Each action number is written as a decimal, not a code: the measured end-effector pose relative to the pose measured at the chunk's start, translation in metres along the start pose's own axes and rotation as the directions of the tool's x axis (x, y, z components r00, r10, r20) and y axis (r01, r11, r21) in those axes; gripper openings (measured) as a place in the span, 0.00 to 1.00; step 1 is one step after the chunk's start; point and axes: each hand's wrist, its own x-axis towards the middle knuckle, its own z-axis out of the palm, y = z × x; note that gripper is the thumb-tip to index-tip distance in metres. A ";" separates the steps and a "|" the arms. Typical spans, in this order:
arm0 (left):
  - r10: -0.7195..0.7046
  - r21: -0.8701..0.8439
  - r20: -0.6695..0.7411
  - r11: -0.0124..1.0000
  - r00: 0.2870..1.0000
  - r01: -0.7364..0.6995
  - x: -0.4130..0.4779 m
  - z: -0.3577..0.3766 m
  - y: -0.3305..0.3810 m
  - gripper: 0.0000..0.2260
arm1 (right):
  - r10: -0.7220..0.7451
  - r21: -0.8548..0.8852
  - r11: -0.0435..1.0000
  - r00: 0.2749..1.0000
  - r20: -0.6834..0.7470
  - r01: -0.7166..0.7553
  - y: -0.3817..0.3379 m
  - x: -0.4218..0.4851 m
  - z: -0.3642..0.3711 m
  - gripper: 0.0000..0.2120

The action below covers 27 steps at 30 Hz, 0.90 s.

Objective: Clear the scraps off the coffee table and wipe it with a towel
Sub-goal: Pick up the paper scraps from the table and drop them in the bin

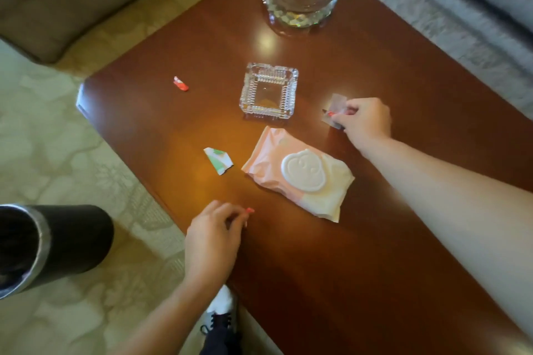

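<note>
The right hand [364, 121] pinches a greyish clear plastic scrap [334, 105] on the glossy brown wooden coffee table [403, 66], probably to lift it away. The left hand [215, 235] hovers loose-fingered and empty near a torn green-and-white paper scrap [218, 160], likely next.

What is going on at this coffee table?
A person is clearing scraps off the coffee table. Their right hand pinches a clear scrap beside the square glass ashtray. The left hand hovers near the table's edge, holding nothing that shows. A red scrap and a green-and-white scrap lie on the table, with a pink wipes pack nearby. A black bin stands on the floor. No wiping has begun.
</note>
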 end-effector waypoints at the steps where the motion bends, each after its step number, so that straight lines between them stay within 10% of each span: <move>1: -0.026 -0.006 -0.030 1.000 0.999 0.026 0.013 -0.007 -0.002 0.07 | 0.006 -0.005 1.000 1.000 -0.006 -0.006 0.002 0.002 0.002 0.09; 27: 0.308 0.325 0.008 0.899 0.951 -0.294 0.112 -0.040 -0.008 0.01 | 0.041 -0.032 0.999 0.999 -0.005 -0.041 0.002 0.002 0.005 0.11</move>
